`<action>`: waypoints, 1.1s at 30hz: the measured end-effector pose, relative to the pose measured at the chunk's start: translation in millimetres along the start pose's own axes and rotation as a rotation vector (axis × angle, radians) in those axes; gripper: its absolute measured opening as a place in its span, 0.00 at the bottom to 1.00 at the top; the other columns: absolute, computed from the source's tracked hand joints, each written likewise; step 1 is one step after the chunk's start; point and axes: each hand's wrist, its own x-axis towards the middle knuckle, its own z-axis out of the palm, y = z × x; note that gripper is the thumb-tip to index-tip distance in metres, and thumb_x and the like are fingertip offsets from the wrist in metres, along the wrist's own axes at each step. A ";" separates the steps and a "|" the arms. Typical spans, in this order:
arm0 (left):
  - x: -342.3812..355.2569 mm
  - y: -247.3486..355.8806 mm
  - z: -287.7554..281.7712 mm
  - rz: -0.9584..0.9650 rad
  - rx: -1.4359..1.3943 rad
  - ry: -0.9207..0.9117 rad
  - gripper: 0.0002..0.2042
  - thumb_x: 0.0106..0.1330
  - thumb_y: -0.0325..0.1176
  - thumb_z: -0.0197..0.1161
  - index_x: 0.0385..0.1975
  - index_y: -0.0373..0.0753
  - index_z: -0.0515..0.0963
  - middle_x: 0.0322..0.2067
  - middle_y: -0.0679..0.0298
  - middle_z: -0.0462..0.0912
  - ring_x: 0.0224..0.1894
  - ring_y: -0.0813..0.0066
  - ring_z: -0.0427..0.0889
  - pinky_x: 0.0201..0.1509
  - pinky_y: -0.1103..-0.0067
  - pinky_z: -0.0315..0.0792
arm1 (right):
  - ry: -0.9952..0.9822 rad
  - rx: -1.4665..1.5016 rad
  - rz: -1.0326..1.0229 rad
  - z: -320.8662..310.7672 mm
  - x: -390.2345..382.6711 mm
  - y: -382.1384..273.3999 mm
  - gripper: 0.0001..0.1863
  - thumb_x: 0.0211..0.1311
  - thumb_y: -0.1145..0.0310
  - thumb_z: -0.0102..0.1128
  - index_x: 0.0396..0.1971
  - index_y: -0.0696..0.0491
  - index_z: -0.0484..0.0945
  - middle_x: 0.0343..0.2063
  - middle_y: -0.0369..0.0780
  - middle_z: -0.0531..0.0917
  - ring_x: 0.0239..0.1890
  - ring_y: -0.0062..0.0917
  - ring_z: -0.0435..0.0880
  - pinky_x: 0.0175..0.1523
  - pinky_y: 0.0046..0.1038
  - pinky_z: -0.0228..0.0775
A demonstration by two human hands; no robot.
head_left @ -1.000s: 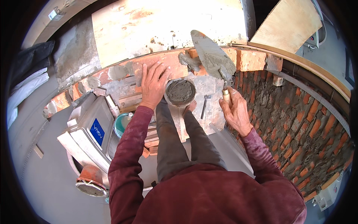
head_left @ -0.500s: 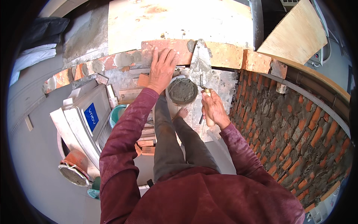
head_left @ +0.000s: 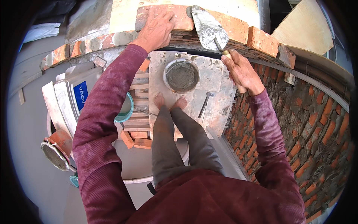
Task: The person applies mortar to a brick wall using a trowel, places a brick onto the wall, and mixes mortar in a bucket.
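My left hand (head_left: pixel 156 30) lies over a red brick (head_left: pixel 182 18) on the arched course, fingers spread across its top. My right hand (head_left: pixel 241 71) is wrapped round the wooden handle of a pointing trowel (head_left: pixel 209 30). The mortar-smeared blade points away from me, by the joint between that brick and the orange brick (head_left: pixel 233 28) to its right. A grey lump of mortar (head_left: pixel 188 12) shows at the joint, beside the blade tip. Below the course, a bucket (head_left: pixel 165 80) of grey mortar stands on the boards in front of my bare feet.
A hammer (head_left: pixel 206 104) lies on the stained board (head_left: pixel 220 93) right of my feet. Loose bricks (head_left: pixel 138 135), a turquoise bucket (head_left: pixel 128 108) and an orange bucket (head_left: pixel 61 143) are to the left. A rough brick-and-mortar surface (head_left: pixel 298 130) curves along the right.
My view has shifted, so the course sits higher and my feet and the hammer show more fully. The trowel has turned, its handle swinging rightward. My left hand stays on the brick.
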 end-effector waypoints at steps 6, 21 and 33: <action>21.0 -35.9 -29.2 0.121 -0.361 -0.151 0.09 0.60 0.35 0.57 0.33 0.39 0.79 0.33 0.53 0.77 0.39 0.54 0.79 0.44 0.64 0.71 | 0.018 -0.185 0.079 18.9 -76.2 63.5 0.18 0.69 0.57 0.52 0.43 0.59 0.71 0.21 0.43 0.77 0.21 0.26 0.76 0.26 0.33 0.69; 24.0 2.7 -38.2 0.131 -0.161 -0.262 0.12 0.62 0.32 0.61 0.40 0.31 0.76 0.40 0.54 0.74 0.43 0.60 0.78 0.44 0.69 0.75 | -0.446 -0.635 0.211 323.9 155.7 279.8 0.18 0.60 0.72 0.47 0.49 0.57 0.78 0.50 0.49 0.80 0.50 0.43 0.81 0.51 0.38 0.75; 16.1 -0.8 -25.1 0.192 0.013 -0.251 0.15 0.65 0.35 0.59 0.46 0.31 0.75 0.46 0.57 0.75 0.46 0.65 0.75 0.51 0.76 0.73 | -0.024 0.163 0.159 412.7 155.8 332.3 0.07 0.49 0.72 0.62 0.30 0.57 0.80 0.33 0.46 0.82 0.39 0.32 0.82 0.40 0.34 0.73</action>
